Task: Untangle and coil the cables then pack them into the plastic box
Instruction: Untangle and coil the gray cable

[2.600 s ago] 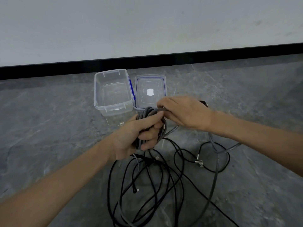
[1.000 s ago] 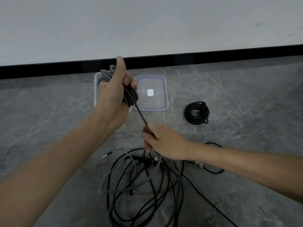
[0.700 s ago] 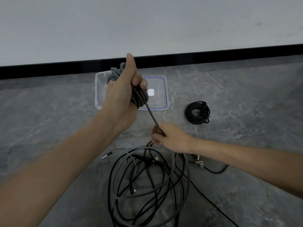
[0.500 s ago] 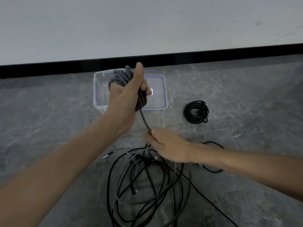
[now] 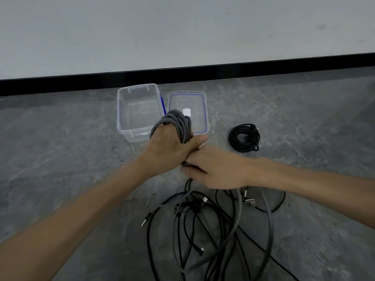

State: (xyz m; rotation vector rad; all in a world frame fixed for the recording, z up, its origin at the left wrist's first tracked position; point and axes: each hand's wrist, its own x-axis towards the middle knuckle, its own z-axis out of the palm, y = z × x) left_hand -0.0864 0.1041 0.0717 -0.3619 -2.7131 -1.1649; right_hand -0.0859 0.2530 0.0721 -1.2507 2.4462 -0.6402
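Observation:
A grey braided cable (image 5: 177, 125) is wound in several loops around my left hand (image 5: 169, 148), which holds the coil just in front of the clear plastic box (image 5: 129, 110). My right hand (image 5: 215, 169) sits right beneath it and grips the cable's loose run, which trails down into a tangle of black and grey cables (image 5: 211, 230) on the floor. A coiled black cable (image 5: 244, 137) lies to the right. The box's lid (image 5: 199, 104) lies flat beside the box.
Everything sits on a grey stone floor near a white wall with a black skirting board (image 5: 263, 64). Loose plug ends (image 5: 250, 201) stick out of the tangle near my right forearm.
My left hand with the coil has dropped from above the box to lower and nearer. My right hand has risen from the tangle to meet it, bringing the loose cable up.

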